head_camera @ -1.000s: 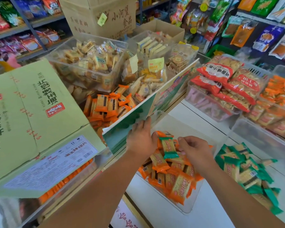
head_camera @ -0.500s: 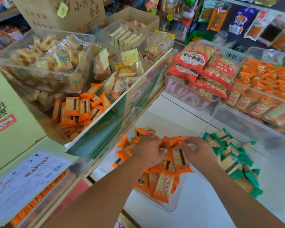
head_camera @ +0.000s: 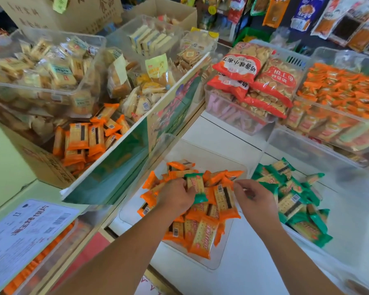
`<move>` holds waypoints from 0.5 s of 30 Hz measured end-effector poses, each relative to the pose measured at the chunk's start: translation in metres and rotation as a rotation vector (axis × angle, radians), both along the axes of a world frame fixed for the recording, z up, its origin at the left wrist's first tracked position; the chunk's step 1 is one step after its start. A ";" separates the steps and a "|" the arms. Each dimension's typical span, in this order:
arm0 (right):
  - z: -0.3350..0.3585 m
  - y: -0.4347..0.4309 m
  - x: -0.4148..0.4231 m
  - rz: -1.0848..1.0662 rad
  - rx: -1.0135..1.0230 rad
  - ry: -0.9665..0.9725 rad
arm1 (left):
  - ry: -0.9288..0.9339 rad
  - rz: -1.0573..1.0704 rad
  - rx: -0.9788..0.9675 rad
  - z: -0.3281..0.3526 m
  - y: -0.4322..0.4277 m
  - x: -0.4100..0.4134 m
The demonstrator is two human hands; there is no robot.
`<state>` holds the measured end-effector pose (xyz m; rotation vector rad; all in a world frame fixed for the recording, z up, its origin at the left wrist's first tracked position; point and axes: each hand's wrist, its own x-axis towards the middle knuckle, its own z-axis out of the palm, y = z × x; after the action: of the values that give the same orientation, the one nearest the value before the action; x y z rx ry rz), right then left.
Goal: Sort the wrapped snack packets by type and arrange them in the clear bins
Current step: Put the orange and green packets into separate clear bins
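Now a stray is exposed for re-sorting.
Unseen a moment ago, the green-ended cracker packet point(head_camera: 197, 188) is pinched by the left hand point(head_camera: 176, 198) atop orange-wrapped packets point(head_camera: 202, 237) in the clear plastic bin point(head_camera: 213, 267); the right hand's point(head_camera: 254, 199) hold cannot be told.

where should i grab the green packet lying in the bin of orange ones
Take the green packet by its far crimped end, from above: it lies on top of the orange packets with that flat end free, while the left hand touches its left edge.
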<state>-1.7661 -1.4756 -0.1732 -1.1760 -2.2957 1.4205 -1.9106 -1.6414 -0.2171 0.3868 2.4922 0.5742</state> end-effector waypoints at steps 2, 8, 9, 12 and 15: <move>-0.002 -0.002 0.004 -0.006 -0.046 0.017 | -0.035 -0.005 -0.009 0.001 0.006 0.002; -0.005 0.001 0.006 0.003 -0.144 -0.038 | -0.121 0.093 0.103 0.003 0.011 0.014; -0.005 0.003 0.006 0.025 -0.146 -0.070 | -0.085 0.103 0.132 0.004 0.011 0.018; -0.001 0.007 0.004 0.066 -0.257 -0.075 | -0.056 0.113 0.285 0.014 0.013 0.028; 0.006 0.006 0.002 0.042 -0.339 -0.025 | -0.141 0.271 0.510 0.028 0.018 0.035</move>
<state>-1.7644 -1.4699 -0.1676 -1.2417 -2.1637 1.8757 -1.8757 -1.6232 -0.1893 0.1835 2.2535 1.3091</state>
